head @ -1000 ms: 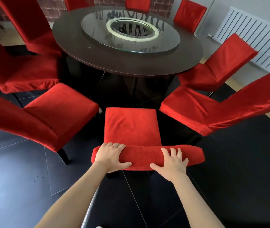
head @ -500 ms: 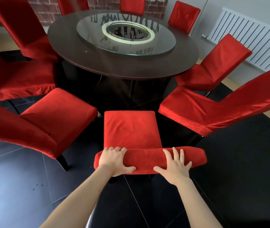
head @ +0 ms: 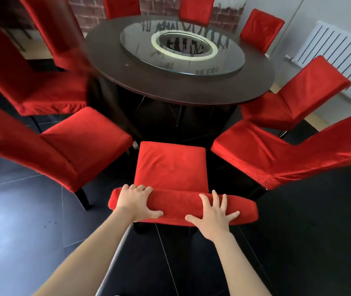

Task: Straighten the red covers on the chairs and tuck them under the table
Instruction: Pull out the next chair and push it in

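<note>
A red-covered chair (head: 171, 165) stands right in front of me, its seat facing the round dark table (head: 183, 90). My left hand (head: 137, 202) grips the top of its backrest at the left, fingers curled over the front and thumb behind. My right hand (head: 214, 212) lies on the backrest top at the right with fingers spread and straight. The seat's front edge sits just short of the table's rim.
Red-covered chairs ring the table: one close at the left (head: 63, 150), one close at the right (head: 277, 154), others further round. A glass turntable (head: 182, 50) sits on the table. A white radiator (head: 337, 60) lines the right wall. The floor is dark tile.
The chair and both hands have moved forward toward the table. My right hand's fingers have spread wider on the backrest.
</note>
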